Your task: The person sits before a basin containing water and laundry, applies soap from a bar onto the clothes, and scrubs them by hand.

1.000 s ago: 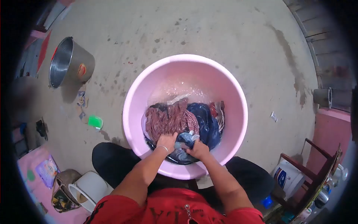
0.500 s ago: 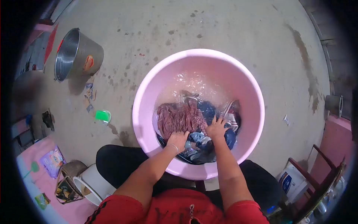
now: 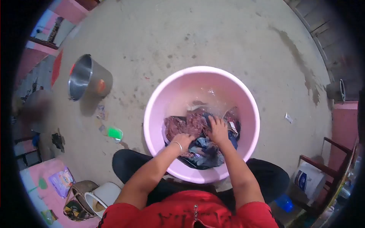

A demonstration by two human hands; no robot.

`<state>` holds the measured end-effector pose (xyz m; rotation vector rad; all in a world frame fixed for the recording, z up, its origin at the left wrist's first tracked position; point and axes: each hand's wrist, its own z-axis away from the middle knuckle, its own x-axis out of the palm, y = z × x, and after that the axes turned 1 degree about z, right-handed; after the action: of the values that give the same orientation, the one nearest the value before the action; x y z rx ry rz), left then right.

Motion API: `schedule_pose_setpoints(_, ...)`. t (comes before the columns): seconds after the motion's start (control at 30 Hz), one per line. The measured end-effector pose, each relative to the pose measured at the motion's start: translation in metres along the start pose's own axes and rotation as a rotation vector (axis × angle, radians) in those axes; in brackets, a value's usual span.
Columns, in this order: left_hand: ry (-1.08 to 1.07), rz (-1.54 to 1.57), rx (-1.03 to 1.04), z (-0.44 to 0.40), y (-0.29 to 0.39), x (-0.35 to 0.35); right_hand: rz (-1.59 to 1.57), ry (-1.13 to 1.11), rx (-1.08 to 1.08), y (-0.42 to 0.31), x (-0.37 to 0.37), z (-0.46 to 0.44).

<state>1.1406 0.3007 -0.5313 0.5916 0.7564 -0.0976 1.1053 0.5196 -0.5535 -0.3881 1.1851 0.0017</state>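
A large pink tub [image 3: 151,114] stands on the floor between my knees, with water and wet clothes in it. My left hand [image 3: 183,141], a bracelet at its wrist, rests on the lower edge of a reddish-brown cloth [image 3: 176,127]; its fingertips are partly lost in the fabric. My right hand [image 3: 218,131] lies on the clothes at the right, fingers spread over dark fabric. Between and below the hands is a bunched blue-grey cloth [image 3: 207,149]. A striped piece [image 3: 233,128] shows at the right of the pile.
A metal bucket [image 3: 102,81] lies tilted at the upper left. Nearer are a green item [image 3: 115,133], a white bucket [image 3: 107,195] and a basket [image 3: 78,209]. At the right are a white pail [image 3: 308,180], a blue object [image 3: 284,203] and a dark wooden frame [image 3: 334,173].
My right hand has let go of the blue-grey cloth and moved up and right, its fingers now spread on the pile. The brown cloth is more bunched. The camera view has shifted.
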Motion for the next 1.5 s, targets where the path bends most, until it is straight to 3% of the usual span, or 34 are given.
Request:
schedule_pose_setpoints(0.03, 0.059, 0.035, -0.016, 0.014, 0.021, -0.030, -0.036, 0.100, -0.110, -0.013, 0.003, -0.001)
schedule_pose_setpoints(0.1, 0.262, 0.106, 0.066, 0.018, 0.026, -0.031, -0.206, 0.020, -0.292, -0.040, -0.010, 0.005)
schedule_pose_setpoints(0.13, 0.240, 0.177, 0.013, 0.029, 0.044, -0.060, -0.240, 0.103, -0.432, -0.047, -0.001, 0.003)
schedule_pose_setpoints(0.17, 0.357, 0.267, 0.022, 0.035, 0.050, -0.070, -0.411, 0.035, -0.490, -0.048, 0.014, -0.001)
schedule_pose_setpoints(0.23, 0.459, 0.342, 0.014, 0.046, 0.056, -0.101, -0.949, -0.217, -0.147, -0.071, -0.012, 0.007)
schedule_pose_setpoints(0.27, 0.438, 0.336, -0.011, 0.052, 0.055, -0.120, -0.947, -0.227, -0.189, -0.085, -0.026, 0.000)
schedule_pose_setpoints(0.3, 0.442, 0.385, -0.059, 0.064, 0.063, -0.148, -1.064, -0.093, -0.144, -0.092, -0.042, -0.005)
schedule_pose_setpoints(0.37, 0.444, 0.741, -0.003, 0.062, 0.059, -0.174, -1.259, 0.126, -0.056, -0.083, -0.041, -0.019)
schedule_pose_setpoints(0.4, 0.475, 0.959, 0.055, 0.055, 0.050, -0.178, -1.339, 0.064, -0.053, -0.062, -0.018, -0.039)
schedule_pose_setpoints(0.43, 0.607, 0.919, 0.015, 0.050, 0.048, -0.183, -1.359, -0.049, 0.145, -0.085, -0.104, -0.022)
schedule_pose_setpoints(0.47, 0.810, 0.617, 0.013, 0.006, 0.002, -0.150, -1.055, 0.115, -0.001, -0.057, -0.081, -0.042)
schedule_pose_setpoints(0.5, 0.818, 0.713, -0.032, 0.000, -0.011, -0.152, -0.884, 0.057, 0.117, -0.047, -0.091, -0.051)
schedule_pose_setpoints(0.53, 0.858, 0.592, -0.113, 0.009, -0.007, -0.165, -0.856, 0.064, 0.161, -0.030, -0.077, -0.069)
schedule_pose_setpoints(0.6, 0.805, 0.425, -0.335, -0.021, -0.044, -0.122, -0.821, 0.081, 0.212, 0.003, -0.043, -0.090)
schedule_pose_setpoints(0.67, 0.574, 0.381, -0.419, -0.050, -0.069, -0.077, -0.547, 0.016, 0.218, 0.025, -0.023, -0.103)
schedule_pose_setpoints(0.73, 0.523, 0.367, -0.486, -0.062, -0.063, -0.066, -0.381, -0.076, 0.309, 0.035, -0.008, -0.114)
schedule_pose_setpoints(0.8, 0.466, 0.342, -0.549, -0.080, -0.062, -0.052, -0.286, 0.181, 0.395, 0.036, 0.009, -0.123)
schedule_pose_setpoints(0.83, 0.460, 0.270, -0.573, -0.092, -0.065, -0.042, -0.284, 0.174, 0.407, 0.035, 0.018, -0.131)
schedule_pose_setpoints(0.93, 0.297, 0.176, -0.620, -0.122, -0.069, -0.011, 0.137, 0.031, 0.163, 0.025, 0.069, -0.147)
schedule_pose_setpoints(1.0, 0.294, 0.243, -0.469, -0.140, -0.085, 0.033, 0.111, 0.106, -0.089, 0.030, 0.096, -0.140)
schedule_pose_setpoints(1.07, 0.150, 0.380, -0.530, -0.132, -0.080, 0.012, -0.033, 0.109, -0.013, 0.035, 0.075, -0.132)
schedule_pose_setpoints(1.13, 0.346, 0.563, -0.593, -0.133, -0.100, 0.027, -0.171, 0.145, 0.061, 0.039, 0.069, -0.140)
schedule_pose_setpoints(1.17, 0.416, 0.796, -0.554, -0.160, -0.143, 0.096, -0.339, 0.203, 0.178, 0.037, 0.078, -0.146)
schedule_pose_setpoints(1.2, 0.408, 0.785, -0.545, -0.157, -0.137, 0.083, -0.508, 0.262, 0.297, 0.034, 0.084, -0.149)
schedule_pose_setpoints(1.27, 0.235, 2.253, -0.340, -0.141, -0.108, 0.026, -0.598, 0.131, 0.179, 0.002, 0.056, -0.128)
schedule_pose_setpoints(1.33, 0.255, 2.361, -0.372, -0.128, -0.077, -0.021, -0.697, 0.171, -0.074, -0.047, 0.003, -0.092)
schedule_pose_setpoints(1.37, 0.344, 2.432, -0.275, -0.122, -0.066, -0.033, -0.586, 0.151, -0.139, -0.070, -0.012, -0.074)
schedule_pose_setpoints(1.43, 0.467, 2.503, -0.141, -0.122, -0.054, -0.041, -0.561, 0.176, -0.159, -0.107, -0.026, -0.046)
schedule_pose_setpoints(1.5, 0.494, 2.405, -0.179, -0.121, -0.045, -0.040, -0.553, 0.224, -0.180, -0.110, -0.023, -0.051)
